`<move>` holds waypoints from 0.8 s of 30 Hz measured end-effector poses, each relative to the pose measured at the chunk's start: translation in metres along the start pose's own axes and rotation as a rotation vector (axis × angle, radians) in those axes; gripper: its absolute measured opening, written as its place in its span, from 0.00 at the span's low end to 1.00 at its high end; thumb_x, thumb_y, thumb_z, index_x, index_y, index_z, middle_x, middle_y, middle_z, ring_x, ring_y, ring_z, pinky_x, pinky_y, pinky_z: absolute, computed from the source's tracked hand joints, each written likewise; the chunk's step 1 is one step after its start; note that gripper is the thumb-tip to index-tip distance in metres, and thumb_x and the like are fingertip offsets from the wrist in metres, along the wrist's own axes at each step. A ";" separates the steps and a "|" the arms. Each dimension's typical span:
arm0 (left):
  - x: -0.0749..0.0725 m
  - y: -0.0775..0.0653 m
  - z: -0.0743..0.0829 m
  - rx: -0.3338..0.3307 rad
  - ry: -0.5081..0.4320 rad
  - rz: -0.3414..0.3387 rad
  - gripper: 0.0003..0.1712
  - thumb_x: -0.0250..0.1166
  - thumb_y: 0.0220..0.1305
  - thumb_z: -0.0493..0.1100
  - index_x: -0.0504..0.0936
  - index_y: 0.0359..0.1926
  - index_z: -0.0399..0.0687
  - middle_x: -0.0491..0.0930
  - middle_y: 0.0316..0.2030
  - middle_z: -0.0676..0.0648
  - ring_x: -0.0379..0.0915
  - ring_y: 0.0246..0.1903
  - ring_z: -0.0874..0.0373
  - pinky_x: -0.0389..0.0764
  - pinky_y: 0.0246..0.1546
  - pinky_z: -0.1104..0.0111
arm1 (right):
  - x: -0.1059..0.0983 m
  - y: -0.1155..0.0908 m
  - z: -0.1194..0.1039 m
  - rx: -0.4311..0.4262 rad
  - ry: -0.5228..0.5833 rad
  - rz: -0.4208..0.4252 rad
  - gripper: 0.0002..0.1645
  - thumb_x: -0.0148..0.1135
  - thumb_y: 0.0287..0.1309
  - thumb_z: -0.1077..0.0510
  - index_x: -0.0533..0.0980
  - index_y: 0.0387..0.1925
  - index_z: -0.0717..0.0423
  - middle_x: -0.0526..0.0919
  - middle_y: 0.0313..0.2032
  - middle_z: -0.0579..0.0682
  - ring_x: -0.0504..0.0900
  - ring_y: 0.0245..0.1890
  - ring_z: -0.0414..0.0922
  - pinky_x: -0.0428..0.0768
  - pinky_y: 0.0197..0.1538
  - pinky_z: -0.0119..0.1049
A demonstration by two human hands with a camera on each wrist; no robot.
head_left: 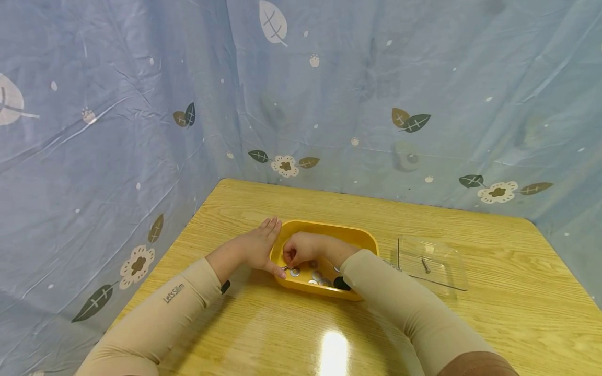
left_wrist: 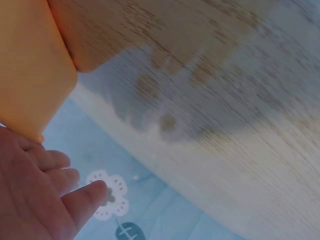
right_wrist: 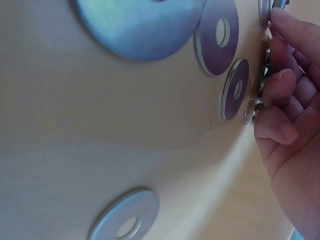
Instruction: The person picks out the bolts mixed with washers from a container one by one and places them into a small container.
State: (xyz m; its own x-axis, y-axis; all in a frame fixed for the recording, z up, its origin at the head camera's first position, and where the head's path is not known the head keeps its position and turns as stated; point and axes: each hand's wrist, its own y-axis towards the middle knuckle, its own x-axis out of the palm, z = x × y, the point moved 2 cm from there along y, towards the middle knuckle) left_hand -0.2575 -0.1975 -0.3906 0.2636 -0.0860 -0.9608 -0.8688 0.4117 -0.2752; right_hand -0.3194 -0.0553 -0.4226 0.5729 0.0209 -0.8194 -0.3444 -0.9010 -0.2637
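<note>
A yellow plastic bin sits on the table with several metal washers on its floor. My left hand lies against the bin's left rim, fingers straight and spread, thumb reaching over the near corner. Inside the bin's left end, my right hand has its fingers curled and pinches a small threaded screw between thumb and fingertip. Beside it in the right wrist view are large flat washers and, behind the fingers, small metal pieces partly hidden.
To the right of the bin lies a clear plastic tray with a bolt in it. A dark round object is in the bin's near right corner. Blue patterned cloth hangs behind and at the left of the wooden table.
</note>
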 end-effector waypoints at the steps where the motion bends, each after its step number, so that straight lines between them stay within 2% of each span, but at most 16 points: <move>1: 0.000 0.000 0.000 0.000 0.001 -0.002 0.78 0.51 0.33 0.85 0.33 0.70 0.35 0.32 0.70 0.36 0.26 0.69 0.44 0.45 0.67 0.59 | 0.000 -0.001 0.000 0.004 0.002 -0.004 0.07 0.68 0.49 0.60 0.77 0.22 0.51 0.74 0.18 0.37 0.70 0.20 0.32 0.71 0.27 0.23; 12: -0.001 0.002 0.000 -0.004 0.041 -0.003 0.80 0.46 0.28 0.88 0.34 0.70 0.35 0.32 0.70 0.36 0.28 0.69 0.44 0.45 0.66 0.59 | -0.009 -0.015 0.016 0.053 -0.031 -0.039 0.10 0.64 0.46 0.64 0.74 0.17 0.52 0.73 0.17 0.38 0.71 0.19 0.32 0.68 0.26 0.24; 16: 0.000 0.003 0.000 -0.006 0.047 -0.003 0.80 0.46 0.28 0.88 0.34 0.70 0.36 0.33 0.70 0.35 0.28 0.69 0.44 0.45 0.66 0.59 | -0.014 -0.023 0.018 0.127 -0.069 -0.034 0.14 0.64 0.44 0.65 0.71 0.13 0.51 0.70 0.14 0.39 0.66 0.17 0.34 0.64 0.23 0.25; 20: 0.000 0.003 0.000 -0.010 0.038 -0.003 0.80 0.48 0.28 0.87 0.34 0.70 0.36 0.33 0.70 0.35 0.27 0.69 0.45 0.45 0.67 0.59 | -0.016 -0.030 0.018 0.236 -0.105 -0.018 0.17 0.63 0.44 0.65 0.68 0.09 0.49 0.64 0.10 0.40 0.60 0.14 0.36 0.59 0.20 0.27; 24: 0.001 0.004 -0.001 -0.009 0.027 0.001 0.79 0.50 0.29 0.86 0.34 0.70 0.36 0.33 0.70 0.35 0.27 0.69 0.45 0.44 0.67 0.59 | -0.015 -0.033 0.022 0.335 0.009 -0.015 0.19 0.59 0.47 0.66 0.65 0.08 0.49 0.63 0.10 0.42 0.59 0.11 0.37 0.58 0.17 0.28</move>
State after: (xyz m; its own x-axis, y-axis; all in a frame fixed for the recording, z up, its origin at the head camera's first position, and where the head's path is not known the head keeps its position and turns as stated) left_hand -0.2615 -0.1971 -0.3927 0.2513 -0.1101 -0.9616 -0.8727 0.4039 -0.2743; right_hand -0.3333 -0.0161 -0.4126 0.5855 0.0277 -0.8102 -0.5607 -0.7080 -0.4294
